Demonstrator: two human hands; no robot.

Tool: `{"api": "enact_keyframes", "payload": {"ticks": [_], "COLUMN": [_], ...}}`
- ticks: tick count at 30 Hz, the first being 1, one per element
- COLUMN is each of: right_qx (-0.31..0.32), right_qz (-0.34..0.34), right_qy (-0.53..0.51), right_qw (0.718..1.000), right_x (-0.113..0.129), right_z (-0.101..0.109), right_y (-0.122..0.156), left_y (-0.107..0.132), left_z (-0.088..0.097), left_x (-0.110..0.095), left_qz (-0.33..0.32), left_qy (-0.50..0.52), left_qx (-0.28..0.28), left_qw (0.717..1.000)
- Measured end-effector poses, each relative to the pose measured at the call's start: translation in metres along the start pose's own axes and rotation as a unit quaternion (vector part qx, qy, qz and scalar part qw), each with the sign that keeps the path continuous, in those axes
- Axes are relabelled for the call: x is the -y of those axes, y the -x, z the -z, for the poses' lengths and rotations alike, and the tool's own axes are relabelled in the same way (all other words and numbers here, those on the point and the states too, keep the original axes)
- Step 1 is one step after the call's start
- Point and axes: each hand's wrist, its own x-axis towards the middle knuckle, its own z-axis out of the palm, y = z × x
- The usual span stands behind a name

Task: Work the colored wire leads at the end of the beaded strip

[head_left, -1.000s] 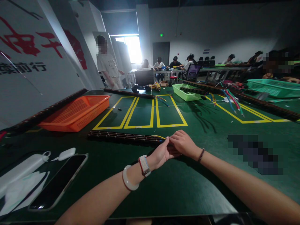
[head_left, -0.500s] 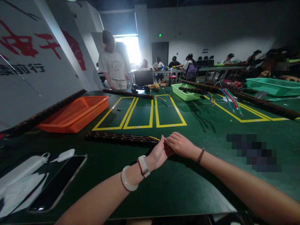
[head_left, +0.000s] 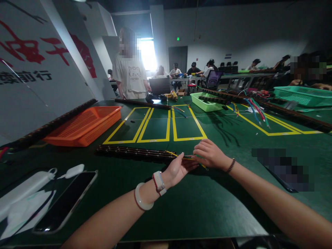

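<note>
A long dark terminal strip lies across the green table in front of me. Thin wires, one of them yellow, come out of its right end. My left hand rests at that end with the palm turned up and the fingers stretched under the wires. My right hand is just to the right, fingers closed in a pinch on the wires. A watch and a pale bangle sit on my left wrist, a bead bracelet on my right.
An orange basket stands at the left and a green basket farther back. A phone and white items lie at the near left. Yellow tape outlines mark the table. A person stands at the far edge; others sit behind.
My right hand has moved right and away from my left, drawing the wires out of the strip's end. The standing person has walked closer along the far edge.
</note>
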Motion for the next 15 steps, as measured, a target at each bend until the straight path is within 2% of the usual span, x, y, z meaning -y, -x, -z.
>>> {"api": "enact_keyframes", "payload": {"ticks": [8, 15], "right_qx": [0.084, 0.1], "right_qz": [0.029, 0.037], "right_qy": [-0.013, 0.015], "right_qw": [0.996, 0.994], "right_x": [0.0013, 0.0081], "right_z": [-0.0011, -0.0001], "right_y": [-0.0033, -0.0076], "left_y": [-0.0014, -0.0024], "left_z": [-0.0014, -0.0006], "left_x": [0.0006, 0.0009], "left_qz": [-0.014, -0.011], "left_qy": [-0.002, 0.005], "left_qx": [0.016, 0.003], "left_qw": [1.0, 1.0]}}
